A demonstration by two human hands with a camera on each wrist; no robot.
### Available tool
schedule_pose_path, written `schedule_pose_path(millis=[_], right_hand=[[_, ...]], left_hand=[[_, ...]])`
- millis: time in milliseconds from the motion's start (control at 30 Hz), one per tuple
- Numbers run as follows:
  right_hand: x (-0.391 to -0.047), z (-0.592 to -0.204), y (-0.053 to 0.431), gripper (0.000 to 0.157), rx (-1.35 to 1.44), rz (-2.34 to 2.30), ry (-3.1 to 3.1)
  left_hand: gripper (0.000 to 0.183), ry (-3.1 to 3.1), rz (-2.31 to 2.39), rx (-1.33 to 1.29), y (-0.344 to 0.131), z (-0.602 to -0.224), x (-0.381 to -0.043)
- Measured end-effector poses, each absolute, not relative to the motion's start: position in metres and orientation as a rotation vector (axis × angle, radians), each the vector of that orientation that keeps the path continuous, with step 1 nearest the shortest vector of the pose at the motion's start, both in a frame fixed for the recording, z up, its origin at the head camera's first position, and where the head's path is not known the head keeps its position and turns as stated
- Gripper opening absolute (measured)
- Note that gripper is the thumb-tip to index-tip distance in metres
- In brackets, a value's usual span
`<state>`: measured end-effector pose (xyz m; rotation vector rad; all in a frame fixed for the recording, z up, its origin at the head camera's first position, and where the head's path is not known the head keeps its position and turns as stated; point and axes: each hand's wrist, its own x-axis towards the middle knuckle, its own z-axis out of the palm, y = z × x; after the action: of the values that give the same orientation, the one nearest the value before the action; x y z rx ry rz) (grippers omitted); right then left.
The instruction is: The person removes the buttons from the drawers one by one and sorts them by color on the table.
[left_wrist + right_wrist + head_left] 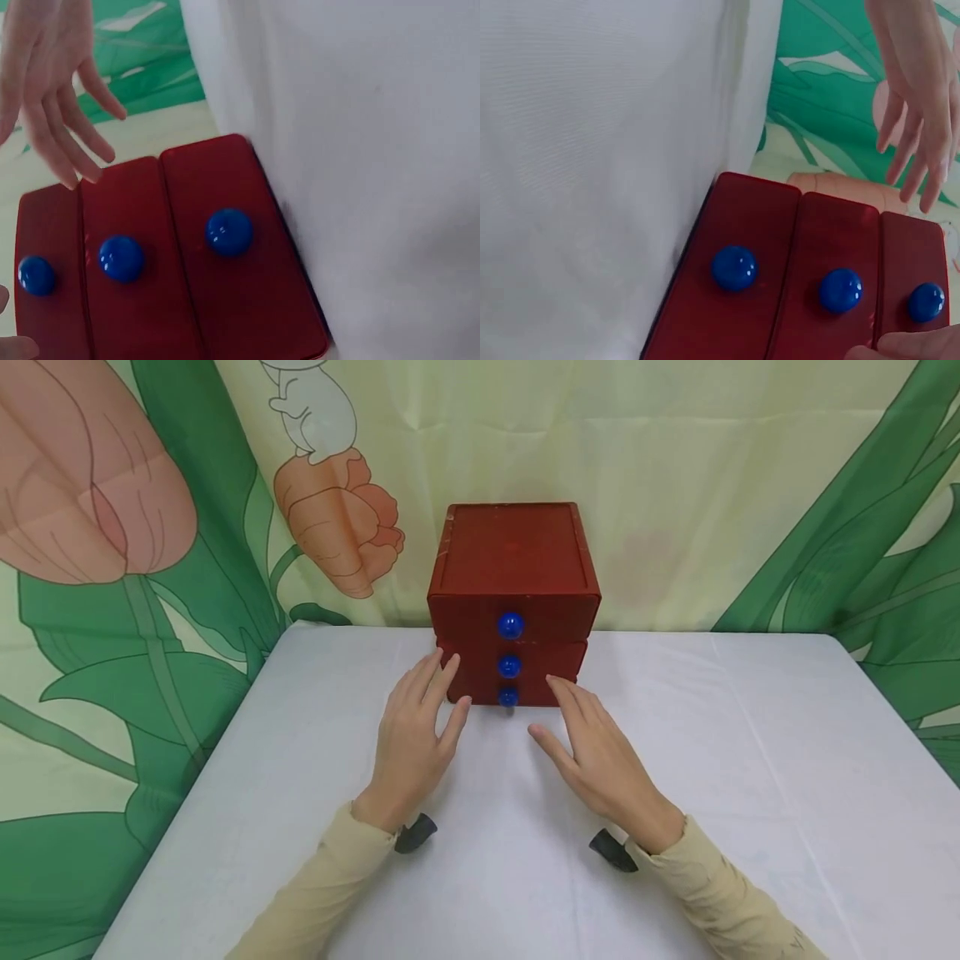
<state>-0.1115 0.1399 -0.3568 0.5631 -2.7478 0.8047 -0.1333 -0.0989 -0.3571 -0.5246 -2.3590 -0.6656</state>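
Observation:
A small dark red drawer box [517,547] has three drawers stacked in its front. Each drawer bears a round blue knob; the top knob [511,626] is the largest in the head view. My left hand [408,735] hovers before the box's left side, fingers straight and apart, holding nothing. My right hand [603,760] is before the right side, its fingers extended and thumb spread, also holding nothing. Both wrist views show the drawer fronts lying sideways, all closed. The left wrist view catches the right hand [56,82]; the right wrist view catches the left hand [922,105].
A white cloth [480,877] covers the table beneath the box. Behind it hangs a pale curtain [660,510] printed with leaves, a tulip and a rabbit on a carrot. Dark pieces, seemingly of the wrist cameras [415,833], stick out by the sleeves.

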Motion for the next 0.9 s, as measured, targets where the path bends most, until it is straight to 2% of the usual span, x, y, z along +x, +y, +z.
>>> schedule_pose_path(millis=[900], right_hand=[[-0.140, -0.335, 0.120, 0.049, 0.628, 1.281, -2.572]], left_hand=[[0.043, -2.152, -0.935, -0.417, -0.102, -0.321, -0.169]])
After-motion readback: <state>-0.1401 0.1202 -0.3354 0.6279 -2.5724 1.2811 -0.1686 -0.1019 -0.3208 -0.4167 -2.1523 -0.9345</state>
